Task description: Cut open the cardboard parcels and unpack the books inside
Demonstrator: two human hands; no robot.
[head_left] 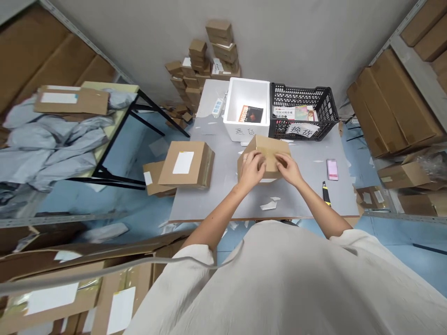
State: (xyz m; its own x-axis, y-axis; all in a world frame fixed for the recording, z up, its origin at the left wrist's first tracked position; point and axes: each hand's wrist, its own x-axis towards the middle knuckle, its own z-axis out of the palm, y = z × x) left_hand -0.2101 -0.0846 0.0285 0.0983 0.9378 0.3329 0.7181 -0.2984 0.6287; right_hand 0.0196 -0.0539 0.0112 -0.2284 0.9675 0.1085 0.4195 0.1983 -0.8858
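A brown cardboard box [268, 145] stands on the grey table [223, 200] in front of me, with a strip of clear tape along its top. My left hand [253, 168] lies on the left part of the box, its fingers curled on the top near the tape. On the right part, my right hand [288, 169] has its bent fingertips at the tape. Both hands grip the box, though the undersides of the fingers are hidden. Torn white paper scraps [268, 205] lie nearer to me. A yellow-and-black box cutter [326, 193] and a phone [332, 170] lie to the right.
A white foam bin [230, 111] and a black plastic crate [328, 109], both holding books, stand behind the box. At the left table edge sits another labelled carton [178, 177]. Boxes are stacked by the wall; a side table [122, 109] holds grey parcels. Shelves flank both sides.
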